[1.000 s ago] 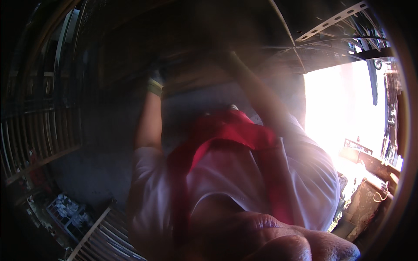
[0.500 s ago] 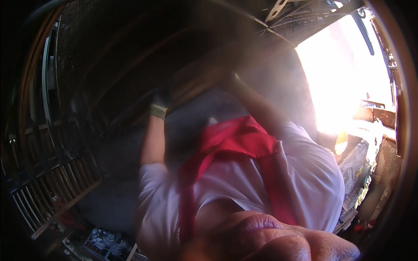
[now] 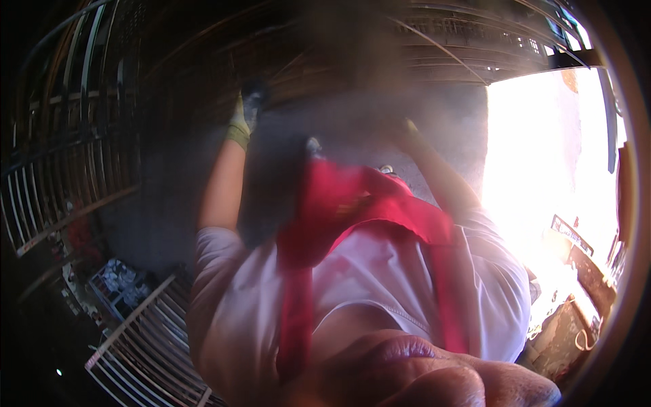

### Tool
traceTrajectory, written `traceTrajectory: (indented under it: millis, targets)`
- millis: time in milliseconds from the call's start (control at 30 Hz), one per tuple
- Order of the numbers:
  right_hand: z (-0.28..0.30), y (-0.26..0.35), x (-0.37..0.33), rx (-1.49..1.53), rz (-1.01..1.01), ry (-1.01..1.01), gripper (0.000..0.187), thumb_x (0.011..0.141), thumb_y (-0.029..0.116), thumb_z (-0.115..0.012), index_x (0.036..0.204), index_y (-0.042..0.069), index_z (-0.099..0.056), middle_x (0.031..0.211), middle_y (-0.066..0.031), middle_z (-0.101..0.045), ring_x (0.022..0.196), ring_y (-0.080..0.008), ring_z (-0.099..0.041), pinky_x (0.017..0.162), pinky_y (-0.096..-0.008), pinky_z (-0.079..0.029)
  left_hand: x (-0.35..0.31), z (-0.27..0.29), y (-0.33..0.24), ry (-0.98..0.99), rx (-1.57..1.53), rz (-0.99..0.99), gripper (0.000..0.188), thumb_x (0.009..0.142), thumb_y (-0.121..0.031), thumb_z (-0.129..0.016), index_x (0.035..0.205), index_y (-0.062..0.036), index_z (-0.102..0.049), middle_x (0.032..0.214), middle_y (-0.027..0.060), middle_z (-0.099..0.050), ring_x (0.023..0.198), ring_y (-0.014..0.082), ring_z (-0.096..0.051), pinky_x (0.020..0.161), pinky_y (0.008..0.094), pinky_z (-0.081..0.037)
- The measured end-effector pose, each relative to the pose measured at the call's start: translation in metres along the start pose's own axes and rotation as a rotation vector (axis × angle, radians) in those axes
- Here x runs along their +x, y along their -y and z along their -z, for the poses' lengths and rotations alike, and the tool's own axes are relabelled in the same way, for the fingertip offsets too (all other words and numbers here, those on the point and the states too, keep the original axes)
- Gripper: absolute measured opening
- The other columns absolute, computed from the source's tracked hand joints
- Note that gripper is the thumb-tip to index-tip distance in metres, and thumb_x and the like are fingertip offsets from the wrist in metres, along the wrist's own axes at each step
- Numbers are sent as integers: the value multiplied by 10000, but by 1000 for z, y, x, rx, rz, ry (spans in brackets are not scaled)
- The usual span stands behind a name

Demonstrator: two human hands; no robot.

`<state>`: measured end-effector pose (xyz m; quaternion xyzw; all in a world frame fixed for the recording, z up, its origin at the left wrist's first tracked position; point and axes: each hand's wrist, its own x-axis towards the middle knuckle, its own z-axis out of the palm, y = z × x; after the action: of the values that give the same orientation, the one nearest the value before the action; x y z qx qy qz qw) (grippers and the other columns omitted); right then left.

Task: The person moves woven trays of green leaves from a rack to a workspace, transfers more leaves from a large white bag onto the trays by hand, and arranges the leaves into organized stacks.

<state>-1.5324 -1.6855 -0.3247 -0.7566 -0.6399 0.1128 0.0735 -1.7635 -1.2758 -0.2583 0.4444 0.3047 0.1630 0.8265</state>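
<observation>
My left hand point(image 3: 249, 108) wears a work glove with a yellow-green cuff and a dark palm or finger side. It reaches forward to the near edge of a dark slatted frame point(image 3: 319, 71). Deep shadow covers its fingers, so its grip is unclear. Farther right, my right arm stretches toward the same frame. My right hand point(image 3: 405, 127) is mostly lost in haze and a dark smear, with only a bit of yellow-green glove showing. Whether either hand touches the frame cannot be made out.
Barred metal racks stand at the left point(image 3: 74, 163) and lower left point(image 3: 152, 339). Beside them sits a crate point(image 3: 122, 285) of pale scraps. At the right is a glaring bright opening point(image 3: 536, 149), with a worn ledge point(image 3: 569, 332) below. My red apron point(image 3: 366, 203) hangs forward above the grey floor point(image 3: 271, 163).
The view has turned, and the racks and bright opening sit differently in it. My hands are farther apart, the left one higher in the picture. More of the floor and the left glove shows.
</observation>
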Motion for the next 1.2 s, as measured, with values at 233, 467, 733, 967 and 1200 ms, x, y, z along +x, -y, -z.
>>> traceTrajectory:
  millis: [233,467,733,967,1200]
  targets:
    - [23,-82,-122,-431,127,459,184,802,172,-529,945,172,-645,1033,-11,-595,996,-194,-528,863,-310,-423,-99,-49,47,-490,337,222,417,920,-88,-471,1329,-68,-392,1232,54,-512,1068,184,-526,947,312,-429]
    - [-1,-102,-161,-407,-186,242,132,812,221,-531,873,192,-644,1052,4,-585,1005,-190,-521,874,-290,-421,-182,-63,80,-572,649,204,489,876,-144,-569,1329,-79,-397,1208,63,-525,1070,206,-516,917,295,-426]
    - [-17,-117,-196,-452,-65,262,157,812,235,-529,911,199,-645,1121,18,-575,1040,-187,-510,901,-300,-399,-193,5,114,-511,825,176,360,901,-287,-508,1189,-74,-543,1117,79,-594,1018,211,-555,886,314,-450]
    - [-4,-100,-233,-234,-142,316,155,830,186,-513,947,168,-613,951,-10,-594,863,-177,-547,731,-298,-424,-154,-39,116,-386,281,233,322,927,-268,-435,1129,-62,-579,1093,74,-612,963,207,-572,867,328,-460]
    - [-22,-44,-268,1608,-989,-236,137,847,197,-543,956,126,-583,859,-23,-628,702,-142,-570,570,-255,-431,-158,-46,166,-274,460,391,314,932,-239,-418,1122,-51,-581,1106,76,-610,963,204,-569,867,337,-458]
